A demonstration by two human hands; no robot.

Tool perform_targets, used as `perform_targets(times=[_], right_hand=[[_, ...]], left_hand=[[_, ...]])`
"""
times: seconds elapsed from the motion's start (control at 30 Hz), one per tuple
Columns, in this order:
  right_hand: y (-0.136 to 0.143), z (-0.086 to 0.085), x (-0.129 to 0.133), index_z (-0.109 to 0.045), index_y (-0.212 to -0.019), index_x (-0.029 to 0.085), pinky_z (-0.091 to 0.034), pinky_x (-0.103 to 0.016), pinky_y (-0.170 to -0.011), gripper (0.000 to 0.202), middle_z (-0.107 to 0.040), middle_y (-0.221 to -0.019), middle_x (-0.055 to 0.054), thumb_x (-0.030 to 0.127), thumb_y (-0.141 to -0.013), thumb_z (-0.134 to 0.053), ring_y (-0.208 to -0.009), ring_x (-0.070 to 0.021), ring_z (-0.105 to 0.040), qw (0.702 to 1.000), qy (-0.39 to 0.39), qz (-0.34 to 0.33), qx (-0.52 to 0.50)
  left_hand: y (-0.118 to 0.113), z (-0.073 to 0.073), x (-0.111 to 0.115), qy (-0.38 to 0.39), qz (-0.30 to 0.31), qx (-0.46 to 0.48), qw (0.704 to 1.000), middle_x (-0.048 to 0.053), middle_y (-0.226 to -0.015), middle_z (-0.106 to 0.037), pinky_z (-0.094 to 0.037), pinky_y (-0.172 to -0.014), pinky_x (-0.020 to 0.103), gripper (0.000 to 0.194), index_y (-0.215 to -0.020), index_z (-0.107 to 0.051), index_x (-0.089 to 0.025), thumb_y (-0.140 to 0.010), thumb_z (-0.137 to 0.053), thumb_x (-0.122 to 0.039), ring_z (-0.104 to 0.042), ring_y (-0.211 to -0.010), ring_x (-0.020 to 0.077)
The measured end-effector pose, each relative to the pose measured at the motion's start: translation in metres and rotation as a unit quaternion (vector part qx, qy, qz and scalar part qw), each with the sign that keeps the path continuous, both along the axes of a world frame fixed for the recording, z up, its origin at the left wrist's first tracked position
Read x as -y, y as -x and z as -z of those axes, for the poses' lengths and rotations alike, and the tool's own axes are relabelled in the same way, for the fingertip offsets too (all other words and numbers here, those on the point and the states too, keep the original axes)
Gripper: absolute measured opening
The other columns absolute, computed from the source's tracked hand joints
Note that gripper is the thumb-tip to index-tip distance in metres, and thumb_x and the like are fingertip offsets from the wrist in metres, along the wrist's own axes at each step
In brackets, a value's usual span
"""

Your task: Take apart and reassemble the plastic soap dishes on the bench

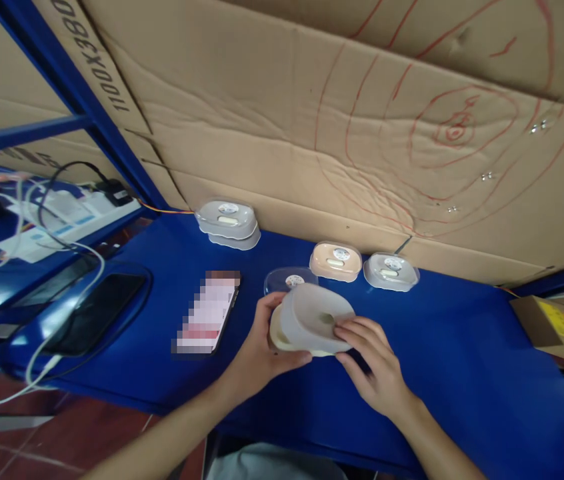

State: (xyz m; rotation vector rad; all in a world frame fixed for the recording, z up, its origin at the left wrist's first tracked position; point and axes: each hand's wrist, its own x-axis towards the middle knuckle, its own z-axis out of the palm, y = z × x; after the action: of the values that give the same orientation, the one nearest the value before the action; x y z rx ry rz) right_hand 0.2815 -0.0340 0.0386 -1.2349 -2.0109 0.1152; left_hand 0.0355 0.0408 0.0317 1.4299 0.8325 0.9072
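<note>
Above the blue table, my left hand [262,343] is closed round the left side of a cream oval base [278,330], thumb along the near rim. A grey oval tray [307,317] with a small slot sits tilted over that base; together they look like a soap box. My right hand [375,363] grips the tray's right edge, fingertips by the slot and thumb below. Whether tray and base touch all round is hidden. Just behind them lies a clear lid [282,277] with a round sticker, partly covered by the tray.
Lidded boxes stand along the cardboard wall: a grey stack [227,223], a peach one [336,261] and a grey one [391,272]. A phone [209,313] lies left of my hands. Cables and a power strip [72,220] are further left; a cardboard box [557,327] stands right.
</note>
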Motion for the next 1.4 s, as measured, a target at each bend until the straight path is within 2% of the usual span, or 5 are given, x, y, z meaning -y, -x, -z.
perform_targets(times=[0.33,0.67,0.97,1.23,1.4], right_hand=[[-0.003,0.011,-0.011,-0.054,-0.146,0.024,-0.054,-0.056,-0.114,0.043,-0.065,-0.143,-0.014,0.024,-0.104,-0.065,-0.143,-0.0315,-0.054,0.997,0.028,0.005,0.069],[0.006,0.008,-0.013,-0.049,-0.153,0.023,-0.045,-0.053,-0.123,0.047,-0.043,-0.167,-0.014,0.03,-0.107,-0.057,-0.157,-0.0307,-0.039,0.983,0.102,-0.113,0.099],[0.019,0.007,-0.089,-0.039,-0.16,0.023,-0.033,-0.065,-0.126,0.054,-0.052,-0.16,-0.015,0.032,-0.108,-0.053,-0.152,-0.0328,-0.045,0.977,0.126,-0.048,0.165],[-0.001,0.024,-0.05,-0.058,-0.128,0.025,-0.045,-0.062,-0.117,0.043,-0.057,-0.138,-0.015,0.038,-0.092,-0.077,-0.144,-0.0383,-0.051,0.987,0.135,-0.001,0.085],[-0.011,0.002,-0.034,-0.054,-0.132,0.027,-0.056,-0.048,-0.106,0.044,-0.057,-0.135,-0.013,0.041,-0.095,-0.073,-0.129,-0.0312,-0.062,0.983,0.166,0.036,-0.066]], left_hand=[[-0.016,-0.011,-0.027,0.132,0.098,0.065,0.984,0.01,-0.153,-0.054,-0.053,-0.111,0.052,0.1,-0.162,-0.015,-0.042,-0.085,-0.076,-0.063,-0.063,-0.134,0.0287],[0.023,-0.01,0.012,0.418,-0.016,0.185,0.889,0.011,-0.132,-0.075,-0.059,-0.096,0.044,0.064,-0.146,-0.059,-0.024,-0.084,-0.078,-0.026,-0.071,-0.12,0.0335],[0.064,-0.008,0.042,0.472,-0.133,0.24,0.838,0.014,-0.14,-0.072,-0.056,-0.108,0.048,0.09,-0.163,-0.042,-0.027,-0.083,-0.083,-0.016,-0.069,-0.128,0.0384],[0.063,-0.005,0.052,0.501,-0.14,0.234,0.821,0.012,-0.144,-0.07,-0.053,-0.112,0.049,0.09,-0.165,-0.038,-0.029,-0.086,-0.082,-0.022,-0.066,-0.133,0.0373],[0.041,-0.006,0.046,0.515,-0.106,0.226,0.82,0.012,-0.144,-0.07,-0.057,-0.105,0.047,0.077,-0.158,-0.05,-0.027,-0.087,-0.083,-0.03,-0.065,-0.133,0.0372]])
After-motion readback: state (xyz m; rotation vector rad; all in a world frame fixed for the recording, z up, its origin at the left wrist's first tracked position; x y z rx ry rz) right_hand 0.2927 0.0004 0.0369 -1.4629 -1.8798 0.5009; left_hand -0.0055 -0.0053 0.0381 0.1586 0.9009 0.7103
